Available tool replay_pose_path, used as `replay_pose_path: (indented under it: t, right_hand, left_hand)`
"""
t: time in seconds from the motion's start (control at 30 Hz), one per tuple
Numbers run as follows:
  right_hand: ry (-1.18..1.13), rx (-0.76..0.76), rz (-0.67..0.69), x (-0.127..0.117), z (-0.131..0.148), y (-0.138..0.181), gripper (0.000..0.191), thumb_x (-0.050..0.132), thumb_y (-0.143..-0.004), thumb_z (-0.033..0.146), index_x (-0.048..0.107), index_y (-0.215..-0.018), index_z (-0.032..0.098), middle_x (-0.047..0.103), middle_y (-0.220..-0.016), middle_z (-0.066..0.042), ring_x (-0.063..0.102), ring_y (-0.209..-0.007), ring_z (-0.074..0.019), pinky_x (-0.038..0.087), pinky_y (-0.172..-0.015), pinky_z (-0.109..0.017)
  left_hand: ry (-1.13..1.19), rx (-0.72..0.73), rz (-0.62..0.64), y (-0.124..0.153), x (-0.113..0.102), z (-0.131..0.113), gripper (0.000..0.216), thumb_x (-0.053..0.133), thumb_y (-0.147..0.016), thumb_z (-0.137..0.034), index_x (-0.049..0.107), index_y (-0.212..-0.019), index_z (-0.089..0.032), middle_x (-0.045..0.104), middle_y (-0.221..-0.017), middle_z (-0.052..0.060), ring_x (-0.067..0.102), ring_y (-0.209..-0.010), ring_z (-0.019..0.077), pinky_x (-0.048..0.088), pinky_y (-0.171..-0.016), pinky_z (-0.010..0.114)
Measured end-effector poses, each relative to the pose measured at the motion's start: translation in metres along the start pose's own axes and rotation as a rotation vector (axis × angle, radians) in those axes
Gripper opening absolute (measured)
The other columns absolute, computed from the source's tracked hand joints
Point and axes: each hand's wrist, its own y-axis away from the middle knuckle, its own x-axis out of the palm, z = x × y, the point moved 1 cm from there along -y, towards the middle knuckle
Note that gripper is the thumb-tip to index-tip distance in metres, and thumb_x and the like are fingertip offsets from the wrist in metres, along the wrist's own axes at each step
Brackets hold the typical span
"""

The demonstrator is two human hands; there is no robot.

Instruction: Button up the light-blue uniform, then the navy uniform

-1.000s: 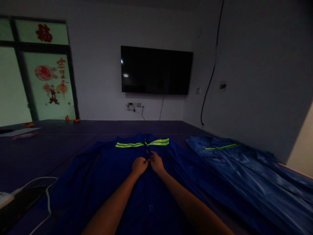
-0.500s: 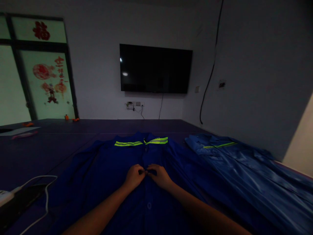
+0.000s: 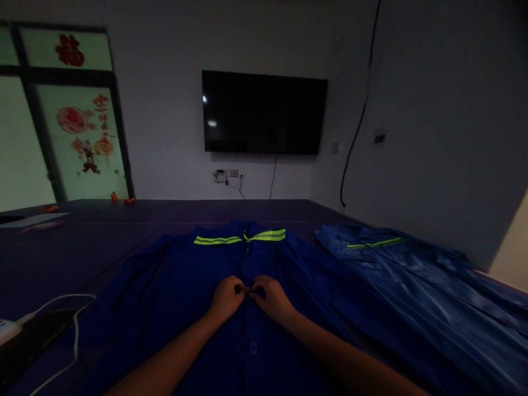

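Note:
A dark blue work jacket (image 3: pixel 181 286) with yellow-green reflective stripes across its chest lies spread out in front of me, collar away from me. My left hand (image 3: pixel 228 297) pinches the front placket of the jacket at mid-chest. Close against it, my right hand (image 3: pixel 270 297) pinches the same placket from the other side, thumb and forefinger almost meeting the left fingertips. Whatever small part sits between the fingertips is too dark to make out. Lower on the placket a round button (image 3: pixel 253 348) shows.
On the right lies a second, lighter blue garment (image 3: pixel 412 286) with a green stripe. A white cable (image 3: pixel 77 330) and a dark object (image 3: pixel 37 341) are at the lower left. Small orange items (image 3: pixel 129 201) lie near the door. A television (image 3: pixel 264 113) hangs on the far wall.
Both hands keep their pinch on the jacket's placket with barely any movement. The whole view has shifted slightly.

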Motion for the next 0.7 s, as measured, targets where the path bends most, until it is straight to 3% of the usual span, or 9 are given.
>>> replay_pose_path:
  t: [0.4,0.7]
  right_hand:
    - [0.130,0.001,0.118,-0.0030,-0.0006,-0.0016,0.009,0.060,-0.073,0.024,0.063,-0.080,0.019,0.064,-0.089,-0.003,0.058,-0.089,-0.0171,0.041,-0.081,-0.027]
    - [0.183,0.021,0.110,-0.0058,0.0041,0.0009,0.010,0.059,-0.073,0.024,0.063,-0.082,0.021,0.064,-0.094,-0.002,0.057,-0.091,-0.0168,0.041,-0.080,-0.026]
  left_hand:
    - [-0.009,-0.009,-0.002,-0.0011,0.0003,-0.0005,0.015,0.053,-0.070,-0.020,0.061,-0.059,-0.015,0.061,-0.068,0.002,0.054,-0.068,0.0132,0.035,-0.059,0.022]
    - [-0.013,0.002,0.018,-0.0003,0.0003,-0.0011,0.015,0.051,-0.070,-0.016,0.064,-0.064,-0.015,0.063,-0.068,0.003,0.056,-0.068,0.0139,0.037,-0.060,0.022]
